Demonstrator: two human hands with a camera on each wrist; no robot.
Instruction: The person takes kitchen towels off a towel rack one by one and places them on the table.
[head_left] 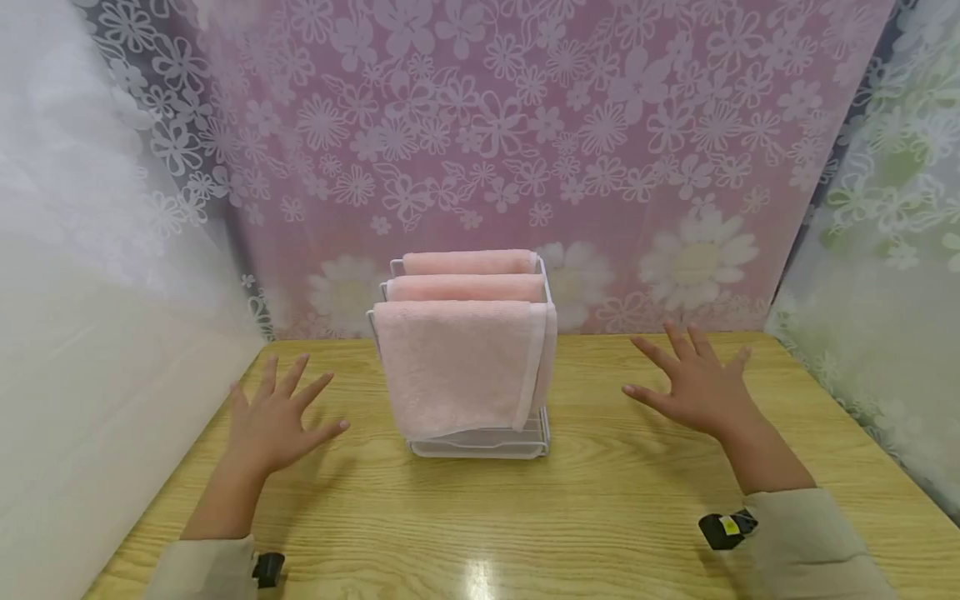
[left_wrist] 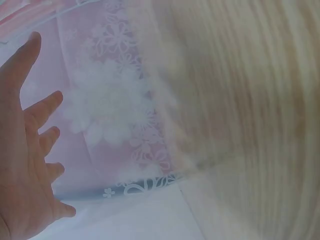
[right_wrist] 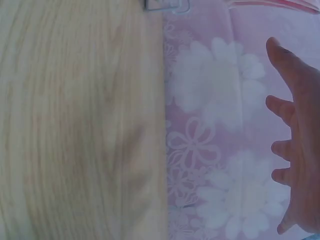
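Observation:
A white wire rack [head_left: 547, 433] stands in the middle of the table with three pink towels draped over its bars, one behind another. The front towel [head_left: 457, 367] hangs lowest and covers much of the rack; of the middle towel [head_left: 465, 288] and the back towel [head_left: 468, 263] only the upper folds show. To the left of the rack, my left hand [head_left: 273, 425] is held over the table, fingers spread, touching nothing. My right hand [head_left: 701, 387] is likewise spread over the table on the right, apart from the rack. Both wrist views show the hands holding nothing.
The wood-grain table [head_left: 480, 508] reaches back to a pink flowered curtain [head_left: 480, 150]. A pale sheet [head_left: 112, 275] hangs along the left side, and a flowered sheet [head_left: 892, 275] along the right. Below the rack's bars sits a white tray [head_left: 480, 450].

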